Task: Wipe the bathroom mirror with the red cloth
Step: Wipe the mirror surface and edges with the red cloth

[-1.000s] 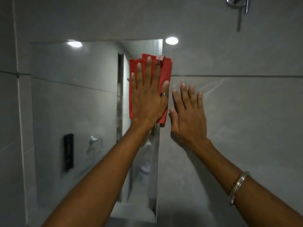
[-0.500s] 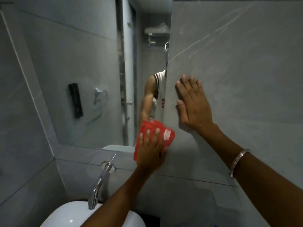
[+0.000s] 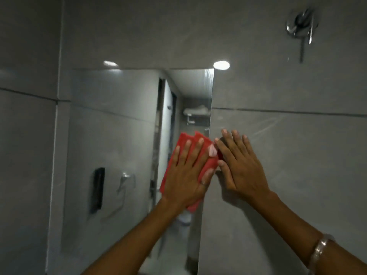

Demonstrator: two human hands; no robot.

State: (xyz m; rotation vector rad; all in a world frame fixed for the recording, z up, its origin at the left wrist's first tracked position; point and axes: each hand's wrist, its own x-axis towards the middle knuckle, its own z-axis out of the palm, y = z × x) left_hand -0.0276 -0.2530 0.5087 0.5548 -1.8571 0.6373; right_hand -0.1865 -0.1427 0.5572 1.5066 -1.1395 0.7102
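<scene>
Grey-tiled wall [image 3: 278, 175], mirror [image 3: 119, 135], red cloth [image 3: 206, 159]

Dim, grey bathroom light; soft, smeared picture.

Two bright glare spots sit on the glossy wall tiles [image 3: 278, 155] above the mirror [image 3: 111, 145]. My right hand [image 3: 241, 165] throws a soft shadow on the tile below it. The chrome fitting [image 3: 301, 24], far upper right, is streaked with motion blur; lines bow at the edges.
</scene>
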